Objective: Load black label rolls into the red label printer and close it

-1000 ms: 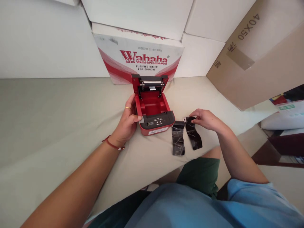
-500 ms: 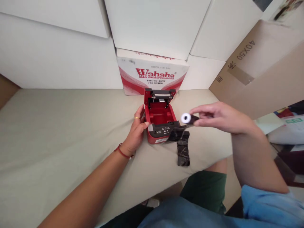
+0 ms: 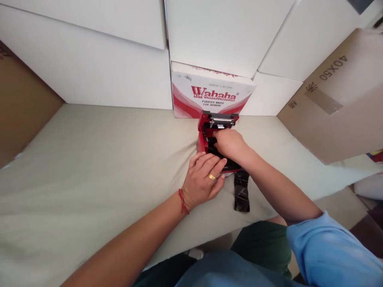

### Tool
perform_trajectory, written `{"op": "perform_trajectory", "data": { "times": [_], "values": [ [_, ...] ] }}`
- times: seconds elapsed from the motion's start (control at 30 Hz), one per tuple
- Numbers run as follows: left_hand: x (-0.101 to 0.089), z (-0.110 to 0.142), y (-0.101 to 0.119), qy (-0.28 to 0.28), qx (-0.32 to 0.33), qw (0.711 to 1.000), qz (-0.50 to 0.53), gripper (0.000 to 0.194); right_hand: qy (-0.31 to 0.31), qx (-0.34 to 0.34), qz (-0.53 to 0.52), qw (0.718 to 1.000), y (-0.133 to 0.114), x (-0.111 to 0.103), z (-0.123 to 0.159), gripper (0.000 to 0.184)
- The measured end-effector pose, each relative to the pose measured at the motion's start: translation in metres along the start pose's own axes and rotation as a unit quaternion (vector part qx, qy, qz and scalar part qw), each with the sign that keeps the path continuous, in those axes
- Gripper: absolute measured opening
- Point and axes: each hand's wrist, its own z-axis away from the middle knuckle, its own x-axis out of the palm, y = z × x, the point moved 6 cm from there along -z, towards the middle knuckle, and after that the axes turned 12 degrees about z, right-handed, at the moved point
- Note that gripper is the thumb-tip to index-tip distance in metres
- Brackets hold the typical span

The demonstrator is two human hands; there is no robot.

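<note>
A small red and black label printer (image 3: 201,140) stands on the cloth-covered surface, its lid (image 3: 220,116) raised. My left hand (image 3: 203,177), with a ring on one finger, lies over the printer's front left corner, fingers on top and thumb lower at the front. Inside the open compartment is my right hand (image 3: 229,143), its fingers curled at the black label roll (image 3: 212,146); the fingertips are partly hidden. From the printer's front a creased black label strip (image 3: 241,193) trails down onto the cloth.
Directly behind the printer stands a Wahaha water carton (image 3: 212,93). White boxes (image 3: 113,67) form a wall at the back. Brown cardboard boxes flank the surface, one at the left (image 3: 26,107) and one at the right (image 3: 338,99). The cloth (image 3: 125,159) runs to the front edge.
My right hand has carried the black label roll left and into the printer's compartment. My left hand has shifted from the printer's left side onto its front corner. The view has turned left.
</note>
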Motion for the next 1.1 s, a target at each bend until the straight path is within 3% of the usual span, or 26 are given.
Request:
{"op": "perform_trajectory", "data": {
  "times": [0.17,0.27,0.33,0.4,0.47,0.57,0.67,0.83,1.0,1.1],
  "values": [
    [0.002,-0.001,-0.001,-0.035,0.006,0.999,0.001,0.055,0.002,-0.038,-0.049,0.998,0.003,-0.002,0.007,0.028],
    [0.000,-0.002,0.004,-0.033,0.028,0.999,-0.029,0.049,0.022,-0.065,-0.252,0.965,0.019,-0.010,0.029,0.020],
    [-0.002,-0.003,0.007,-0.020,0.043,0.998,-0.051,0.044,0.108,-0.012,-0.380,0.919,0.046,-0.016,0.038,0.030],
    [-0.003,-0.003,0.008,-0.010,0.049,0.997,-0.062,0.043,0.229,0.067,-0.425,0.873,0.078,-0.019,0.040,0.037],
    [-0.002,-0.002,0.008,-0.011,0.045,0.997,-0.059,0.048,0.295,0.117,-0.451,0.834,0.100,-0.013,0.031,0.043],
    [-0.002,0.000,0.004,-0.021,0.029,0.998,-0.043,0.059,0.245,0.108,-0.544,0.795,0.105,0.008,-0.002,0.062],
    [-0.002,0.002,0.003,-0.025,0.030,0.998,-0.040,0.061,0.165,0.053,-0.621,0.764,0.087,0.029,-0.022,0.080],
    [-0.005,0.007,0.004,-0.007,0.042,0.997,-0.060,0.062,0.204,0.021,-0.594,0.778,0.071,0.038,0.007,0.091],
    [-0.007,0.007,0.007,0.012,0.064,0.994,-0.087,0.062,0.233,-0.057,-0.586,0.774,0.069,0.034,0.052,0.070],
    [-0.005,0.007,0.008,0.006,0.076,0.990,-0.115,0.048,0.228,-0.080,-0.552,0.798,0.063,0.042,0.068,0.063]
  ]
}}
